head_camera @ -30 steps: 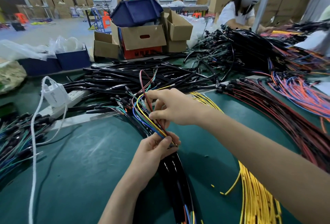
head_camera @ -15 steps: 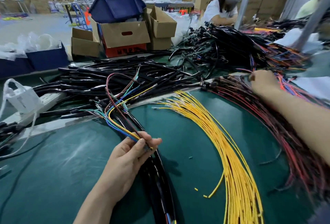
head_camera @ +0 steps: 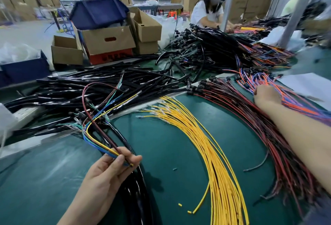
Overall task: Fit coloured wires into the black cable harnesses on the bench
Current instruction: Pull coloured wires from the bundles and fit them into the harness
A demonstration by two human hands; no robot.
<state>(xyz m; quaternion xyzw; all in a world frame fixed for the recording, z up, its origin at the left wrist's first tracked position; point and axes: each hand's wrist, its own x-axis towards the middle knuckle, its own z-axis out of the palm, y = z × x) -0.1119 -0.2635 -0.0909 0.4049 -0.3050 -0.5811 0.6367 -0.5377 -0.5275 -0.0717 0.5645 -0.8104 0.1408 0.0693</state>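
left hand (head_camera: 107, 174) pinches the harness wires (head_camera: 100, 146); right hand (head_camera: 266, 95), grip hidden, likely picking among orange wires (head_camera: 295, 103) well beyond; next, isolate one.

Left grip (head_camera: 111, 172) pinched low centre, right arm (head_camera: 295, 135) outstretched, right grip (head_camera: 266, 95) knuckles-up

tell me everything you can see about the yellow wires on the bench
The yellow wires are many thin plastic-coated strands lying loose on the green mat. Their far ends fan out, tipped with small pale terminals; toward the near edge they gather into one curving bundle. One strand strays leftward near the bottom. Red wires lie to their right; neither the left hand nor the right hand touches them.
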